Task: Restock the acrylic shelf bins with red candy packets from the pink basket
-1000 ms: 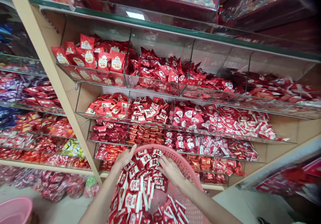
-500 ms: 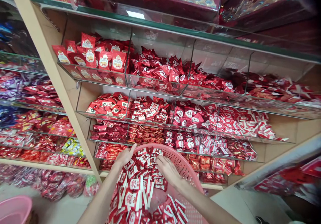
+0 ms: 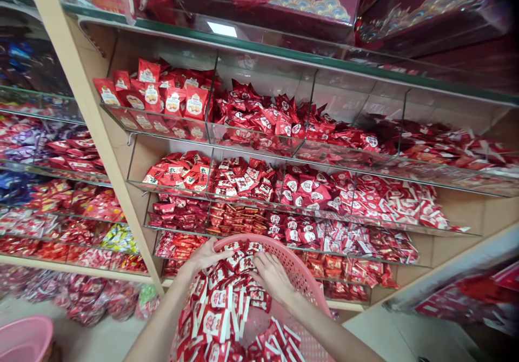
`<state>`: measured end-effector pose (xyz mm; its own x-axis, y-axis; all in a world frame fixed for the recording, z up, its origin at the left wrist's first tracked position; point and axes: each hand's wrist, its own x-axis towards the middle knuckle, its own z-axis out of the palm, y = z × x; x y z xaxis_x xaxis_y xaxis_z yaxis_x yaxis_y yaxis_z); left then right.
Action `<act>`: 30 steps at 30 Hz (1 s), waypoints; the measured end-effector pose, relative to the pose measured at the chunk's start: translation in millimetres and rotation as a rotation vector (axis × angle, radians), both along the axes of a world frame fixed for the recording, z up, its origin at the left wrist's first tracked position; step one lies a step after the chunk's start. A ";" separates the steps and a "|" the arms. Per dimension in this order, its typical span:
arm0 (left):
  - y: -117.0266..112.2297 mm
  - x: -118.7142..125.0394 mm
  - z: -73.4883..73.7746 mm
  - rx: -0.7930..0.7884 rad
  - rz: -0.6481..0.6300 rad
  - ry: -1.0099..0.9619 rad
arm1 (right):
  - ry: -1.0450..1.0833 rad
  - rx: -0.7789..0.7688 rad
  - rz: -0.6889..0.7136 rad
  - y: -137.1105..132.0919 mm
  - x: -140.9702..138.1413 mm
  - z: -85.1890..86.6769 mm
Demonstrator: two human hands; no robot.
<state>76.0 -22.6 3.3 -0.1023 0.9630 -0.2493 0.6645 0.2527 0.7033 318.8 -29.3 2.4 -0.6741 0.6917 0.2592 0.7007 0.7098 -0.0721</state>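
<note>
A pink perforated plastic basket (image 3: 312, 281) in front of me holds many small red-and-white candy packets (image 3: 219, 297). My left hand (image 3: 205, 256) lies over the basket's far left rim, its thumb stretched inward across the packets and apart from the fingers; some fingertips are hidden. Inside the basket, my right hand (image 3: 272, 276) bends its fingers against the upper packets, which lie in a rough row between both hands. White ends of other packets point upward in the middle, and a loose heap sits at the near right.
Beyond the basket rise tilted shelves with clear dividers (image 3: 312, 100), filled with red packets (image 3: 239, 178). A wooden upright (image 3: 87, 129) separates them from shelves at left. Bagged goods (image 3: 87, 297) and a pink tub (image 3: 26, 337) are on the lower left. Large purple gift boxes (image 3: 267, 11) stand above.
My left thumb has moved inward from the rim over the packets. My right hand stays almost where it was at the packets. The view has shifted slightly.
</note>
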 end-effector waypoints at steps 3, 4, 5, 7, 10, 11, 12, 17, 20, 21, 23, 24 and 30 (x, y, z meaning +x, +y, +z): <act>1.4 -2.2 -5.0 0.043 -0.023 0.068 | 0.028 0.034 0.054 1.1 -6.3 0.0; 1.7 -2.4 -6.0 0.053 -0.024 0.099 | 0.033 0.037 0.074 1.7 -9.5 0.3; 1.7 -2.4 -6.7 0.062 -0.026 0.125 | 0.036 0.036 0.093 2.4 -13.2 1.0; 1.6 -2.1 -6.9 0.067 -0.029 0.156 | 0.037 0.027 0.120 3.6 -21.3 3.2; 1.3 -1.9 -6.7 0.075 -0.034 0.162 | 0.044 0.006 0.070 4.5 -32.5 7.8; 1.5 -2.2 -7.1 0.082 -0.036 0.160 | 0.046 -0.005 0.035 4.3 -35.3 9.4; 1.7 -2.7 -7.8 0.085 -0.038 0.159 | 0.047 -0.018 0.002 3.9 -37.6 10.7; 4.0 -5.7 -13.7 0.061 -0.039 0.124 | 0.023 -0.069 -0.060 1.4 -42.1 14.7; 4.7 -6.6 -15.2 0.065 -0.044 0.100 | 0.042 -0.093 -0.065 1.8 -42.7 14.7; 4.6 -6.7 -15.0 0.069 -0.048 0.095 | 0.052 -0.100 -0.067 2.3 -42.8 14.3; 4.2 -6.5 -13.6 0.068 -0.062 0.084 | 0.073 -0.105 -0.060 3.3 -42.3 12.7; 3.8 -6.2 -12.7 0.065 -0.068 0.077 | 0.085 -0.102 -0.049 3.6 -41.6 11.8; 3.1 -5.7 -9.1 0.021 -0.049 0.070 | 0.211 -0.109 -0.081 5.4 -30.5 7.7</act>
